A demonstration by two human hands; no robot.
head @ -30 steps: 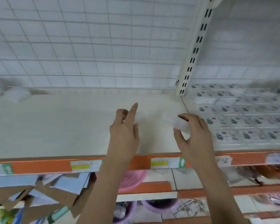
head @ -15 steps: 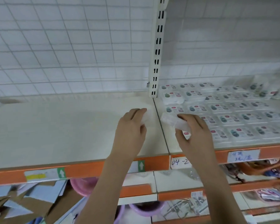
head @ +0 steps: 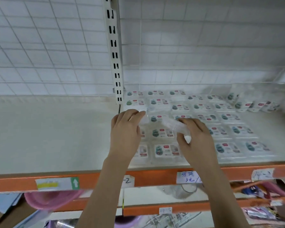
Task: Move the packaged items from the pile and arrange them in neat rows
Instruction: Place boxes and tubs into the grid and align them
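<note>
Several clear packs with green and red labels lie in neat rows (head: 202, 117) on the right half of the white shelf (head: 56, 137). A loose pile of the same packs (head: 252, 102) sits at the back right. My left hand (head: 125, 135) grips a clear pack (head: 142, 119) above the rows' left edge. My right hand (head: 196, 139) grips another clear pack (head: 176, 125) just right of it, over the front rows. Both packs are blurred and partly hidden by my fingers.
A white slotted upright (head: 115, 63) and wire grid back the shelf. The orange front rail (head: 155, 178) carries paper price tags. Below are pink basins (head: 53, 201), cardboard at the left and packaged goods at the right.
My view and both hands have shifted right, from the bare left shelf to above the rows of packs. Each hand still holds its pack.
</note>
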